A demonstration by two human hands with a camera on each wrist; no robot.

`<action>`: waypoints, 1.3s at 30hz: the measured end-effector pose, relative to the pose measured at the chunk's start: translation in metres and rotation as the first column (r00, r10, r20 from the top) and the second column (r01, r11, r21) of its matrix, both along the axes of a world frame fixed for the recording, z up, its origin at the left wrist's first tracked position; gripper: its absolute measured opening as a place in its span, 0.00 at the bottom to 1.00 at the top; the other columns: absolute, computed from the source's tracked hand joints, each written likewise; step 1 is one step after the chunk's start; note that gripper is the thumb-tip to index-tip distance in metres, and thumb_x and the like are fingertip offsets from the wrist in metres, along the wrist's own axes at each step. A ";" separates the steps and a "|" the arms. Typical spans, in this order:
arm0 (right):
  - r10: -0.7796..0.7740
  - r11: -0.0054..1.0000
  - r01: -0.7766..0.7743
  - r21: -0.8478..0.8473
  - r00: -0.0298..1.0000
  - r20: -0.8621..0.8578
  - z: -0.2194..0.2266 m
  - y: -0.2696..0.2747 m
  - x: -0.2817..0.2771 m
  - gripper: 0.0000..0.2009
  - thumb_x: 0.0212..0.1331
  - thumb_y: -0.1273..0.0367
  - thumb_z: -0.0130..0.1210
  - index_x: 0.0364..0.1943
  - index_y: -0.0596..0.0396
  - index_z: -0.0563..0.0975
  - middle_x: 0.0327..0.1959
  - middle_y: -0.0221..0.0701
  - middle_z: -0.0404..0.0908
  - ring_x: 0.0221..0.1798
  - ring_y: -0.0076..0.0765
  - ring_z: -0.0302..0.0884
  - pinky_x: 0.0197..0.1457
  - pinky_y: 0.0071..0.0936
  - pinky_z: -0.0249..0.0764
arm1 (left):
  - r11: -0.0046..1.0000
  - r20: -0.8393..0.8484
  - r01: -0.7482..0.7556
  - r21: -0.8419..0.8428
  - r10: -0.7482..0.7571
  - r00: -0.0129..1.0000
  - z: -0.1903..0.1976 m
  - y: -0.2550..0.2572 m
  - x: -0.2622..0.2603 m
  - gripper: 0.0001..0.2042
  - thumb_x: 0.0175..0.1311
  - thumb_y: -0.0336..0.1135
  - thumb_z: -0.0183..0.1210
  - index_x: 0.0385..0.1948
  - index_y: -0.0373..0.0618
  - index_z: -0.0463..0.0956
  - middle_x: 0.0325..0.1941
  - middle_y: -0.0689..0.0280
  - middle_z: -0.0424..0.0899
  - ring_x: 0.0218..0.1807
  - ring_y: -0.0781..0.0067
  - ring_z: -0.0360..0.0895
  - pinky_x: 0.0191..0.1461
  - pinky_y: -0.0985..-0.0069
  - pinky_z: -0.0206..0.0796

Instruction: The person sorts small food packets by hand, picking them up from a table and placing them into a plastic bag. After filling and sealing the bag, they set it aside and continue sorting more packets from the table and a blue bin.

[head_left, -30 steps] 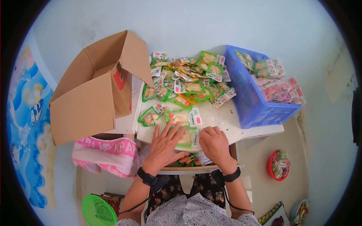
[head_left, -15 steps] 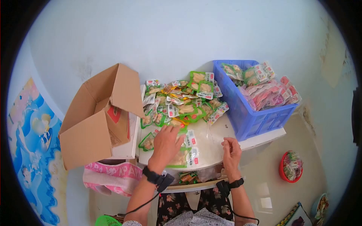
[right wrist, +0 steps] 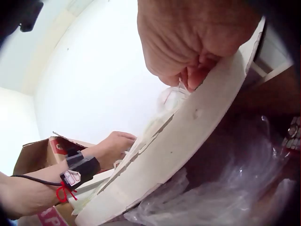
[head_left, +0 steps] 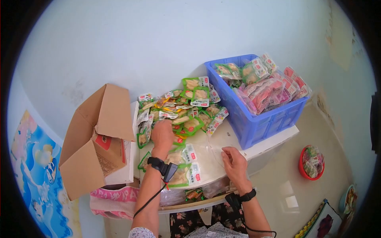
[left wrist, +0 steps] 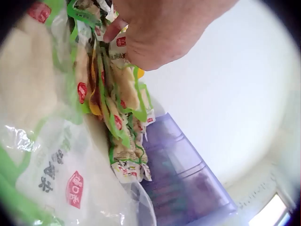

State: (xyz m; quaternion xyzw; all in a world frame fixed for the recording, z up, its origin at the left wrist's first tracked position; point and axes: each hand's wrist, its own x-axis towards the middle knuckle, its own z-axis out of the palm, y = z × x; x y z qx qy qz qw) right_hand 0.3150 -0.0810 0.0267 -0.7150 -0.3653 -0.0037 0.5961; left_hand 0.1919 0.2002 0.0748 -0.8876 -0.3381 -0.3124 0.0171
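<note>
In the head view my left hand (head_left: 162,135) reaches into the front left of a pile of food packets (head_left: 193,124), clear pouches edged in green with pale contents. Its fingertips are hidden there; the left wrist view shows a finger (left wrist: 114,31) against the packets, and I cannot tell whether it grips one. Two larger packets (head_left: 179,176) lie flat under and beside my left wrist. Over the front right of the white tabletop (head_left: 212,168), my right hand (head_left: 235,164) has curled fingers. In the right wrist view they pinch a piece of clear plastic (right wrist: 173,98).
An open cardboard box (head_left: 81,170) stands at the left. A blue crate (head_left: 274,127) heaped with packets stands at the back right. Below the tabletop, an open drawer (head_left: 178,208) holds plastic bags. A red basket (head_left: 304,171) of packets sits on the floor at the right.
My left hand has left the two flat packets and gone forward to the pile. My right hand has moved right, away from them. The head view has turned to the right.
</note>
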 end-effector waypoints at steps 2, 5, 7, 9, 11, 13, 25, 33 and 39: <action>0.005 1.000 -0.005 0.002 1.000 0.015 0.001 -0.001 0.001 0.07 0.67 0.70 0.62 0.47 0.53 0.82 0.35 0.37 0.86 0.36 0.40 0.86 0.40 0.33 0.79 | 1.000 0.153 0.028 -0.009 -0.026 0.988 0.011 -0.010 -0.007 0.06 0.67 0.26 0.57 0.41 0.42 0.82 0.40 0.58 0.86 0.48 0.59 0.85 0.49 0.61 0.79; 0.011 1.000 -0.010 -0.015 0.999 0.053 -0.003 -0.001 0.002 0.08 0.68 0.70 0.62 0.47 0.54 0.82 0.35 0.37 0.86 0.35 0.38 0.85 0.39 0.32 0.79 | 0.867 0.475 0.267 -0.420 -0.041 0.879 0.019 -0.031 -0.021 0.05 0.72 0.27 0.56 0.41 0.41 0.81 0.39 0.61 0.86 0.46 0.66 0.84 0.47 0.66 0.79; 0.003 1.000 -0.003 -0.006 0.996 0.092 -0.005 -0.001 0.003 0.08 0.68 0.69 0.62 0.47 0.54 0.82 0.34 0.36 0.86 0.34 0.34 0.85 0.39 0.31 0.78 | 0.642 0.655 0.468 -0.608 0.072 0.752 0.038 -0.071 -0.035 0.05 0.73 0.28 0.56 0.42 0.41 0.81 0.40 0.63 0.86 0.46 0.69 0.84 0.50 0.69 0.78; 0.077 0.996 -0.075 0.052 0.996 -0.043 -0.008 -0.001 0.006 0.07 0.70 0.69 0.61 0.47 0.55 0.82 0.34 0.32 0.86 0.33 0.28 0.82 0.37 0.27 0.77 | 0.446 0.787 0.673 -0.590 0.133 0.602 0.044 -0.107 -0.046 0.05 0.73 0.28 0.57 0.43 0.41 0.81 0.44 0.63 0.85 0.50 0.68 0.83 0.57 0.69 0.75; 0.175 0.979 -0.146 0.139 0.957 -0.231 -0.005 -0.006 0.006 0.08 0.72 0.68 0.60 0.48 0.55 0.82 0.34 0.29 0.86 0.32 0.22 0.80 0.35 0.23 0.74 | 0.324 0.901 0.842 -0.431 0.115 0.417 0.041 -0.132 -0.055 0.05 0.72 0.28 0.59 0.44 0.42 0.81 0.50 0.61 0.85 0.58 0.62 0.82 0.67 0.64 0.71; 0.292 0.948 -0.189 0.258 0.842 -0.454 0.006 -0.017 0.000 0.09 0.75 0.66 0.57 0.49 0.55 0.82 0.35 0.26 0.86 0.31 0.17 0.77 0.33 0.19 0.71 | 0.410 0.874 0.875 -0.259 -0.287 0.393 0.039 -0.137 -0.067 0.05 0.70 0.29 0.62 0.44 0.43 0.81 0.56 0.59 0.82 0.68 0.57 0.75 0.75 0.59 0.62; 0.639 0.705 -0.601 0.376 0.309 -0.704 0.062 -0.069 -0.073 0.14 0.73 0.61 0.61 0.53 0.54 0.81 0.39 0.21 0.85 0.33 0.11 0.78 0.32 0.14 0.72 | -0.047 0.761 0.885 -0.464 -0.532 0.371 0.018 -0.186 -0.094 0.04 0.71 0.31 0.63 0.42 0.51 0.86 0.78 0.54 0.70 0.86 0.48 0.49 0.85 0.52 0.42; 0.506 0.854 -0.425 0.302 0.536 -0.676 0.030 -0.118 -0.034 0.06 0.71 0.69 0.59 0.46 0.54 0.81 0.36 0.22 0.85 0.32 0.11 0.78 0.30 0.13 0.71 | 0.324 0.617 0.678 -0.660 -0.281 0.735 -0.005 -0.200 -0.082 0.18 0.76 0.28 0.58 0.65 0.41 0.76 0.62 0.60 0.81 0.63 0.72 0.77 0.59 0.74 0.74; 0.371 0.865 0.092 0.493 0.542 -0.754 0.003 -0.137 -0.007 0.04 0.71 0.70 0.57 0.42 0.53 0.80 0.33 0.23 0.84 0.27 0.16 0.78 0.29 0.16 0.71 | 0.895 0.267 0.279 -0.347 -0.191 0.944 0.016 -0.212 -0.037 0.20 0.67 0.46 0.68 0.47 0.39 0.78 0.36 0.59 0.81 0.39 0.60 0.80 0.41 0.65 0.73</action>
